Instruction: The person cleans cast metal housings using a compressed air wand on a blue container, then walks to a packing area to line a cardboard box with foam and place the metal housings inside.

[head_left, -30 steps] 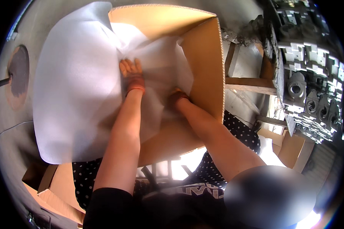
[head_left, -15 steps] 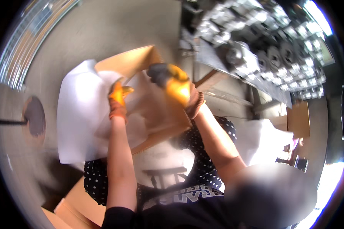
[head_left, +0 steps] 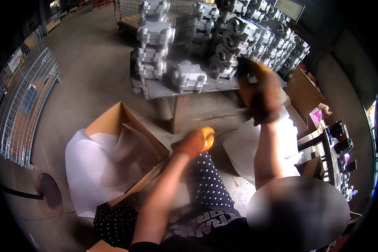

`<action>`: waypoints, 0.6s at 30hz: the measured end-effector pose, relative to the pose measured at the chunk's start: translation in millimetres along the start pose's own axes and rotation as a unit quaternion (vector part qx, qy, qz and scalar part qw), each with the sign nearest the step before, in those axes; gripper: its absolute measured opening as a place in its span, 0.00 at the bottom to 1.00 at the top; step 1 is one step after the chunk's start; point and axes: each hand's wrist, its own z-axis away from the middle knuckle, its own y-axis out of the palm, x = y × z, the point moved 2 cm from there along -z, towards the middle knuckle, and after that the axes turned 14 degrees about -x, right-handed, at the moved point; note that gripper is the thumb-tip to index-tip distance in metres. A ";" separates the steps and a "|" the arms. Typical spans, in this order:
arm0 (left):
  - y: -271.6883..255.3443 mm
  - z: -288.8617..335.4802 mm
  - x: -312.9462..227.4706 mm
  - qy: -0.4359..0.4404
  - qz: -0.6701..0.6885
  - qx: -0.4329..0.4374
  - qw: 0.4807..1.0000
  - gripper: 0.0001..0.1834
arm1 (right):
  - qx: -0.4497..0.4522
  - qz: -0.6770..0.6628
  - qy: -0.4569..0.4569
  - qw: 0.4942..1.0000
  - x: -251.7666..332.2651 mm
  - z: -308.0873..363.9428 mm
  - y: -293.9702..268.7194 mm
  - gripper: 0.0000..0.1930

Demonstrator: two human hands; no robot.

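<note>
One open brown cardboard box (head_left: 113,126) sat on the concrete floor, lower left of centre, lined w/ white wrapping paper (head_left: 90,168) that spilled out over its left and near sides. A 2nd sheet of white paper (head_left: 243,147) lay on the floor to the right, near the table leg.

Left hand (head_left: 196,142), in an orange glove, hung just past the box's right corner, over the floor; fingers looked curled in, but blur meant couldn't tell if anything was gripped. Right hand (head_left: 259,94), in a dark and orange glove, was raised higher, in front of the table edge, blurred; fingers seemed bent, couldn't tell if holding anything.

Behind both hands: one low table (head_left: 172,89) stacked w/ grey metal castings (head_left: 189,75), too many to count, several piles. Another brown cardboard box (head_left: 304,90) stood at the right, beside the table. Wire mesh cage (head_left: 19,96) along the far left, w/ small coloured labels on it, too small to make out. Round dark floor plate (head_left: 50,195) lower left.
</note>
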 end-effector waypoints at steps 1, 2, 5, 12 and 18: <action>-1.7 3.5 1.5 0.028 0.031 0.004 0.999 0.20 | -0.072 -0.180 0.132 0.972 12.1 -13.2 -22.3 0.14; -3.6 8.3 2.0 0.051 0.063 0.013 0.997 0.14 | -0.160 -0.255 0.220 0.928 19.6 -11.4 -30.3 0.16; -53.9 -24.5 8.7 0.099 0.106 -0.174 0.974 0.12 | -0.043 -0.281 0.015 0.959 30.3 42.1 6.5 0.14; -133.5 -19.8 81.9 -0.136 0.189 -0.272 0.934 0.22 | 0.134 -0.244 0.392 0.877 -133.5 147.1 143.4 0.19; -88.6 -53.4 124.7 -0.206 0.012 -0.160 0.965 0.52 | 0.465 0.122 0.082 0.873 -113.6 109.4 191.3 0.52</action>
